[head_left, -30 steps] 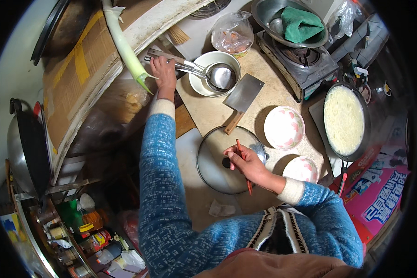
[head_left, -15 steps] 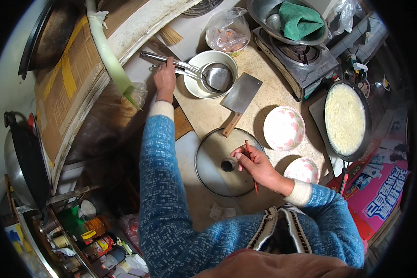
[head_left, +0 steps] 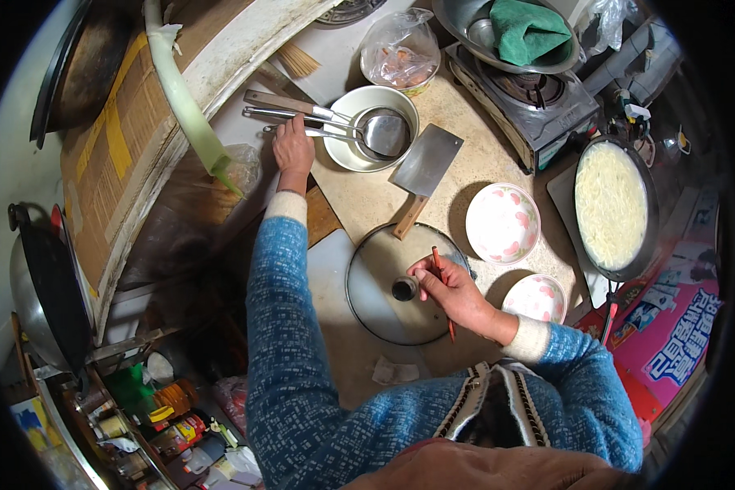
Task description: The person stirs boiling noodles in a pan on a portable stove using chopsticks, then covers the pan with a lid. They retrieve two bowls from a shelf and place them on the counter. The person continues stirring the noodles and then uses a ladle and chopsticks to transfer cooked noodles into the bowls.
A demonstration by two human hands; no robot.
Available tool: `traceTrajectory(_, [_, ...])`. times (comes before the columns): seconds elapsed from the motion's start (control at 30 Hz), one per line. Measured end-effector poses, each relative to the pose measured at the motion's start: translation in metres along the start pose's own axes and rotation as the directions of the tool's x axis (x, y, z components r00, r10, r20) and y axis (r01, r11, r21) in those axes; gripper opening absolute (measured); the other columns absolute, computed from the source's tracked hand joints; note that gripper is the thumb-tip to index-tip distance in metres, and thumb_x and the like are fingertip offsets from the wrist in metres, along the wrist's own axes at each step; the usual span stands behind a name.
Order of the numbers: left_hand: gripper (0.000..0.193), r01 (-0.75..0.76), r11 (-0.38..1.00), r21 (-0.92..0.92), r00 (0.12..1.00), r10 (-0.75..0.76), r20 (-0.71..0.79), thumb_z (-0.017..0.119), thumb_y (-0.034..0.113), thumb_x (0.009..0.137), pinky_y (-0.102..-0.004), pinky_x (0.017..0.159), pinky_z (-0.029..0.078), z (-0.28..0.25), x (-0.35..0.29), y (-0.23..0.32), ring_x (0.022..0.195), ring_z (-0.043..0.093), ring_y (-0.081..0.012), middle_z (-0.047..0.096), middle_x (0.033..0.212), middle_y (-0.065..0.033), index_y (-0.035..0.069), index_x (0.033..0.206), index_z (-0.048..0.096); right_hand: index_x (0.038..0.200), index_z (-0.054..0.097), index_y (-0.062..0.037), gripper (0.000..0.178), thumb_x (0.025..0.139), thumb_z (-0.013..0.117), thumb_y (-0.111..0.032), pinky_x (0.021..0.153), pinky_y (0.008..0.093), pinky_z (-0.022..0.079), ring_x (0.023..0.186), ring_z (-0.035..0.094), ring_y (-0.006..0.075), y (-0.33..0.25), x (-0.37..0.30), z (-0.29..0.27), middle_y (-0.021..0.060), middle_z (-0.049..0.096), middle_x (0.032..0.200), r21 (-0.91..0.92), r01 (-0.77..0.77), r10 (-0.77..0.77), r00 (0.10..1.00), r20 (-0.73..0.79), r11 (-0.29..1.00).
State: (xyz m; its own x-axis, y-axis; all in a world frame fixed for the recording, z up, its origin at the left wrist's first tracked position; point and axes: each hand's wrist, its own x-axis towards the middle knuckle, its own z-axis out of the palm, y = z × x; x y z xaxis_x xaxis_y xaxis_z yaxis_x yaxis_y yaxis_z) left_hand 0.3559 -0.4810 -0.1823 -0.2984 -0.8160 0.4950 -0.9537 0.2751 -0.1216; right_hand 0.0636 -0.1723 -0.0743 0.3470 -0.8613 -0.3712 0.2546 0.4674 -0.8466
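Left hand: fingers across metal handles, over lowest one; whether clenched, cannot tell. Handles lean from white bowl. Right hand: grasping red chopsticks between thumb and fingers, ends jutting past hand both ways. Fingertips just beside knob of glass lid; cleaver beyond.

The place is a crowded kitchen: a gas stove, a cleaver on the bench, a ladle, a glass pot lid, a pan of pale noodles and shelved bottles show it.
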Motion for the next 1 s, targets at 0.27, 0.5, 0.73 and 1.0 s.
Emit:
traceTrajectory(0.27, [0.012,-0.142,0.977,0.158,0.984,0.122,0.128,0.056,0.011,0.084,-0.041,0.081,0.042,-0.009,-0.005,-0.004,0.092,0.054,-0.0232,0.058,0.087,-0.0022,0.016,0.088,0.065,0.108,0.059,-0.0012,0.018,0.104,0.05,-0.016,0.067,0.0216,0.044,0.068,0.05,0.0046,-0.003,-0.012,0.004,-0.0019,0.054,0.078,-0.04,-0.03,0.03,1.0,0.006,0.999])
traceTrajectory(0.5, [0.017,-0.186,0.967,0.173,0.705,0.008,0.709,0.07,0.03,0.083,-0.0432,0.081,0.047,-0.059,-0.005,-0.005,0.094,0.066,-0.0246,0.071,0.093,-0.008,0.014,0.09,0.07,0.105,0.059,-0.0011,0.031,0.106,0.044,-0.029,0.071,0.0214,0.043,0.071,0.049,0.0043,-0.019,-0.03,0.014,-0.0022,0.053,0.077,0.002,-0.05,0.05,0.999,0.005,0.999])
traceTrajectory(0.73, [0.044,0.012,0.997,-0.081,0.603,0.057,0.795,0.069,0.052,0.083,-0.0433,0.085,0.052,-0.135,0.012,0.02,0.101,0.067,-0.0305,0.071,0.102,-0.0119,0.011,0.099,0.072,0.103,0.059,-0.0022,0.025,0.105,0.047,-0.025,0.071,0.0225,0.045,0.072,0.051,0.005,-0.015,-0.061,0.04,-0.0005,0.059,0.088,0.02,-0.015,0.013,0.996,0.085,1.0])
traceTrajectory(1.0, [0.039,-0.156,0.978,0.136,0.611,-0.013,0.791,0.072,0.05,0.081,-0.0403,0.083,0.053,-0.194,0.062,0.049,0.097,0.068,-0.0284,0.072,0.102,-0.0091,0.017,0.103,0.074,0.106,0.055,-0.0014,0.022,0.105,0.047,-0.022,0.072,0.0237,0.047,0.073,0.052,0.0067,-0.012,-0.106,0.051,0.0024,0.062,0.096,-0.189,0.104,-0.091,0.993,0.076,0.976])
